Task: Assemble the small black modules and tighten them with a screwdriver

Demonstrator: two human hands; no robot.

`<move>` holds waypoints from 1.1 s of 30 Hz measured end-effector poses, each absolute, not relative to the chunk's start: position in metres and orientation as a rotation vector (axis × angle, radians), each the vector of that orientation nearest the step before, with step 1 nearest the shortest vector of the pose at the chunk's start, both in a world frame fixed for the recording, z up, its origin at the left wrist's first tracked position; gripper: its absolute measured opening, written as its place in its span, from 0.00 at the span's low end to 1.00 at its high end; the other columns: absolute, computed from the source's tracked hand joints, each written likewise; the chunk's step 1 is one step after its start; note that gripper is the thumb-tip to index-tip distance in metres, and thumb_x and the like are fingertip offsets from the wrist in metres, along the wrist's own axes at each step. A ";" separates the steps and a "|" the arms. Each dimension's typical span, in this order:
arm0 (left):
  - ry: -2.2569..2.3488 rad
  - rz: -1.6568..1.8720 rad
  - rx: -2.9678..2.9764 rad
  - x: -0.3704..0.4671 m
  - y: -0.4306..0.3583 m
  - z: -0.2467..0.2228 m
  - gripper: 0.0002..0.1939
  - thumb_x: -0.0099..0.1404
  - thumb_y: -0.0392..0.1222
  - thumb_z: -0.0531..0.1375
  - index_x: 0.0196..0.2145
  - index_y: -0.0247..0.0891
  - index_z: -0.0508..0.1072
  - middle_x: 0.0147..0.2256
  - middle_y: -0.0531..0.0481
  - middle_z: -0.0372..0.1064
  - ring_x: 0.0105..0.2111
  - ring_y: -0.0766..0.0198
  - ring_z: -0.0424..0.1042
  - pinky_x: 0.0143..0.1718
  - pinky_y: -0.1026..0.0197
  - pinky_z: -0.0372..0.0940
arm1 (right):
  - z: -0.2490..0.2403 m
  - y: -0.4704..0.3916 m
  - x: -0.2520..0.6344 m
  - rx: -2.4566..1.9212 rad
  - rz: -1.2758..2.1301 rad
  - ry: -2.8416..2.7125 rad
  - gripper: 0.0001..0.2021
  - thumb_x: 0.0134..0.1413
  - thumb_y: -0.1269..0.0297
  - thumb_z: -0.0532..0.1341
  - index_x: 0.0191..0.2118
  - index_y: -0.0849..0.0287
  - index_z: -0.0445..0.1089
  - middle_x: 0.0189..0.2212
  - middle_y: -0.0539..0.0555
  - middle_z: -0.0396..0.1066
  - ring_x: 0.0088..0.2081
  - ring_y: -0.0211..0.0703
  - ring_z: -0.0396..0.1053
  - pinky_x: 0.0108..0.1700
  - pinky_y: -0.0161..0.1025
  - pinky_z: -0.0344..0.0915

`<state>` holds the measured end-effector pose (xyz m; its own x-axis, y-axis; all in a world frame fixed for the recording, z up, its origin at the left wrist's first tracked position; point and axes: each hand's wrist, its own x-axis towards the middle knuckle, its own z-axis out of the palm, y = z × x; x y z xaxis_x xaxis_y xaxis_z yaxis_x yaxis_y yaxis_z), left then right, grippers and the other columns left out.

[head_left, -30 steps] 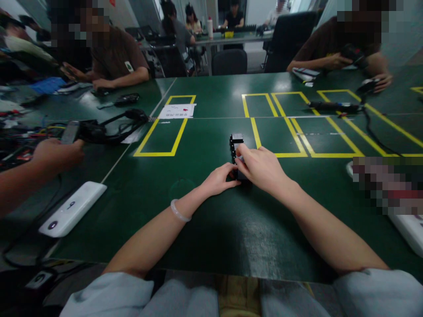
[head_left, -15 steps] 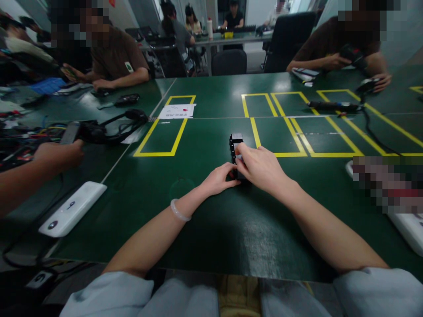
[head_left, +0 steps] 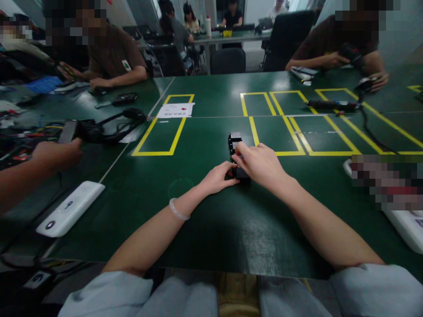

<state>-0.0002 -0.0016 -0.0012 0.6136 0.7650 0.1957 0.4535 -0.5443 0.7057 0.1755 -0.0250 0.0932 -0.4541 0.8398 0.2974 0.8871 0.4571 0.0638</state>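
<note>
A small, long black part with grey block-like tops stands on the green table in front of me, its kind unclear. My left hand holds its near left side between thumb and fingers, and a pale bracelet is on that wrist. Over the middle of the part, my right hand has its fingers pinched together. What those fingertips grip, if anything, is hidden. The near end of the part shows as a dark block between the two hands.
Yellow tape rectangles mark the green table. A white power-bank-like case lies left, near a co-worker's hand and black cabled gear. A paper label lies beyond. Another white case is at right; people sit opposite.
My right fingers have drawn up slightly and closed more tightly, baring the near dark block of the part. My left hand stays at its side. The view has shifted slightly.
</note>
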 end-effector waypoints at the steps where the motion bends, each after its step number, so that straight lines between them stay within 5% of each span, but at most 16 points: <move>1: 0.953 0.657 2.218 0.000 -0.002 -0.001 0.22 0.61 0.48 0.64 0.50 0.38 0.66 0.41 0.48 0.68 0.37 0.60 0.70 0.41 0.58 0.65 | 0.093 -0.025 0.176 -1.511 -0.314 -2.491 0.14 0.66 0.59 0.44 0.43 0.59 0.63 0.28 0.54 0.74 0.28 0.43 0.69 0.34 0.39 0.50; 7: 0.974 0.634 2.244 0.000 -0.003 0.002 0.19 0.61 0.49 0.63 0.47 0.38 0.68 0.40 0.48 0.67 0.38 0.59 0.70 0.42 0.57 0.65 | 0.095 -0.027 0.175 -1.474 -0.220 -2.450 0.11 0.63 0.65 0.46 0.45 0.59 0.61 0.34 0.54 0.75 0.32 0.42 0.69 0.35 0.38 0.50; 13: 0.971 0.644 2.238 0.000 -0.002 -0.001 0.22 0.61 0.49 0.64 0.49 0.38 0.66 0.41 0.48 0.68 0.38 0.59 0.70 0.41 0.58 0.65 | 0.095 -0.025 0.176 -1.510 -0.302 -2.496 0.13 0.65 0.59 0.46 0.43 0.59 0.63 0.29 0.54 0.74 0.29 0.43 0.68 0.35 0.39 0.49; 20: 0.970 0.634 2.255 -0.001 -0.002 0.000 0.20 0.61 0.50 0.63 0.47 0.38 0.67 0.40 0.48 0.67 0.37 0.59 0.70 0.40 0.58 0.65 | 0.094 -0.027 0.174 -1.444 -0.223 -2.478 0.10 0.62 0.66 0.46 0.44 0.60 0.61 0.34 0.54 0.74 0.33 0.42 0.69 0.35 0.38 0.49; 27: 0.963 0.637 2.239 -0.001 -0.002 0.000 0.22 0.61 0.48 0.63 0.50 0.37 0.66 0.42 0.47 0.68 0.38 0.59 0.70 0.41 0.58 0.65 | 0.095 -0.027 0.174 -1.505 -0.305 -2.512 0.13 0.66 0.58 0.45 0.42 0.59 0.63 0.28 0.54 0.74 0.28 0.43 0.68 0.35 0.39 0.49; 33: 0.958 0.628 2.239 -0.001 -0.001 0.000 0.19 0.61 0.48 0.63 0.47 0.37 0.67 0.41 0.48 0.67 0.37 0.59 0.70 0.40 0.58 0.65 | 0.092 -0.026 0.175 -1.422 -0.269 -2.469 0.10 0.63 0.67 0.46 0.44 0.60 0.62 0.34 0.54 0.74 0.33 0.42 0.69 0.35 0.38 0.49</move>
